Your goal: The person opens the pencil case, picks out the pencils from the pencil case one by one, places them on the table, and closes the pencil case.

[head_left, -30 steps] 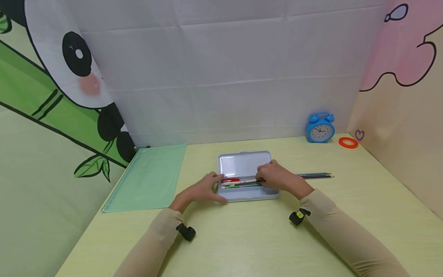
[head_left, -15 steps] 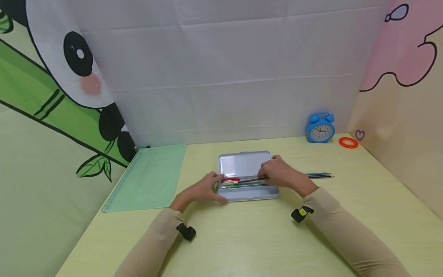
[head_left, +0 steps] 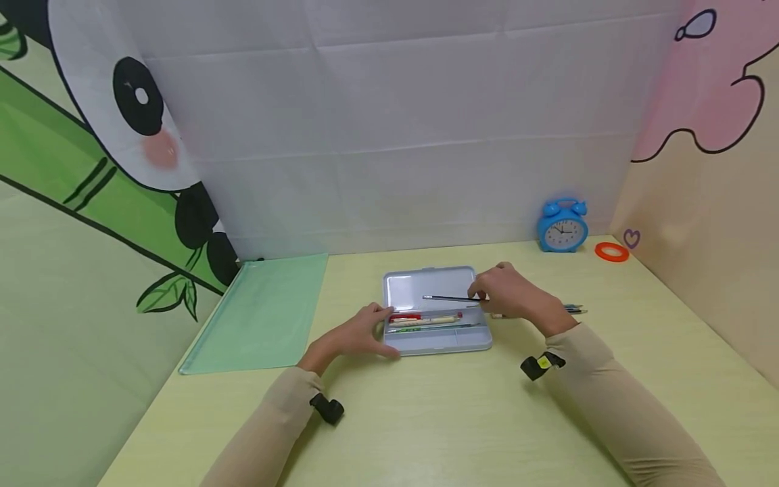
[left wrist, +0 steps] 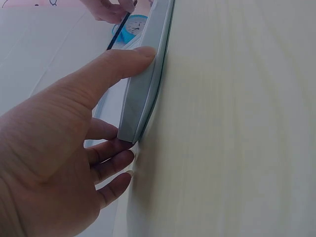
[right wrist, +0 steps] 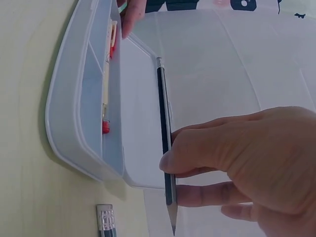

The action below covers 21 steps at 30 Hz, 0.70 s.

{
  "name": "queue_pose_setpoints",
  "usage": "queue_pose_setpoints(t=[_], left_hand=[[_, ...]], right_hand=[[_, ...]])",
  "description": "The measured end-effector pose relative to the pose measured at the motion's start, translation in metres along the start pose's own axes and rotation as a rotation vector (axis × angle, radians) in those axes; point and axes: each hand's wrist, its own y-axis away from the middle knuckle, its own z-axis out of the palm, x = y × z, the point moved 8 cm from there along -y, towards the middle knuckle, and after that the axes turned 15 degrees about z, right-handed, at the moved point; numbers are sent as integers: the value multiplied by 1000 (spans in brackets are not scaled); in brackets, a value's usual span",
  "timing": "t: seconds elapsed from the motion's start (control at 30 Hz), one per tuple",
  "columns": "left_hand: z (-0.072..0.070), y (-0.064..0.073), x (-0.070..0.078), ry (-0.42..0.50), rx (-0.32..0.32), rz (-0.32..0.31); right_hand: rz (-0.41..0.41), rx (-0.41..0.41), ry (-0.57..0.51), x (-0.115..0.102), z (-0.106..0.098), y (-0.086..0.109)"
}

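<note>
"Pale-grey pencil case (head_left: 444, 351) open on the table (head_left: 450, 419), lid (head_left: 426, 287) away from the person. Head view, hands?"

"Left hand (head_left: 359, 333) holds the left end, probably bracing it while the other works. Right hand (head_left: 511, 291) pinches a dark pencil (head_left: 450, 298), raised above the lid. Pens (head_left: 429, 320) inside the case; loose pencils (head_left: 575, 310) on the table, off its right end."

"Left wrist add anything?"

"Contact detail: thumb on the front wall, fingers bent about the end corner. Head mostly shows the back of that hand. Reads as a steadying hold. Can't see the pens from there."

"Right wrist?"

"Sharpened tip (right wrist: 173, 224), which head loses behind the hand. Thumb and fingers grip nearer that end, so the eraser end sticks out. Probably picked for tip control, my guess. Also a clear look at the metal caps on the loose pencils, beside the case."
</note>
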Motion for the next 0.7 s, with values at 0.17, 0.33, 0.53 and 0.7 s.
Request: queue_pose_setpoints(t=[0.17, 0.33, 0.53, 0.7], left_hand=[[0, 0, 0, -8, 1, 1], [-1, 1, 2, -36, -10, 13], [-1, 1, 3, -48, -15, 20], [-1, 1, 2, -46, -15, 17]], right_hand=[[22, 0, 7, 8, -6, 2], [36, -22, 0, 18, -11, 3], [87, -105, -64, 31, -13, 5], [132, -143, -82, 42, -13, 6]])
